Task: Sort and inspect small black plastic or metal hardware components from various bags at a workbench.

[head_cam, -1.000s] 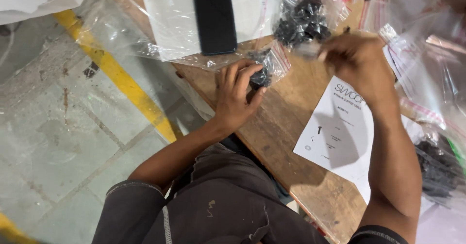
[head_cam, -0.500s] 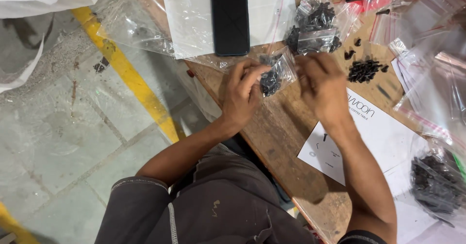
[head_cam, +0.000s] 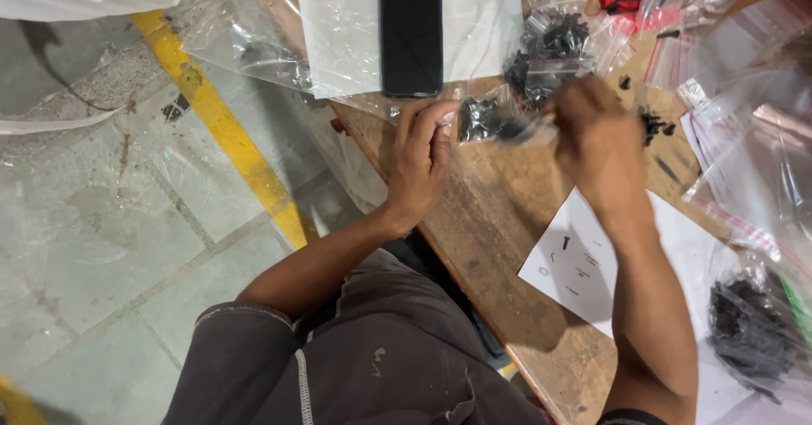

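Note:
A small clear zip bag of black screws (head_cam: 495, 122) is stretched between my two hands above the wooden table (head_cam: 499, 222). My left hand (head_cam: 420, 164) pinches its left end. My right hand (head_cam: 596, 142) grips its right end, slightly blurred. Behind the bag lies a bigger clear bag of black screws (head_cam: 550, 44). A loose heap of black screws (head_cam: 655, 124) sits on the table, partly hidden by my right hand.
A black phone (head_cam: 411, 29) lies on a plastic-wrapped white sheet at the table's far edge. A white printed paper (head_cam: 584, 264) sits under my right forearm. More clear bags (head_cam: 744, 78) pile at right, another screw bag (head_cam: 748, 332) lower right. Yellow floor line (head_cam: 228, 146) at left.
The small bag has been pulled out flat between both hands. My right hand moved right and slightly up along its end, and now covers part of the loose screw heap.

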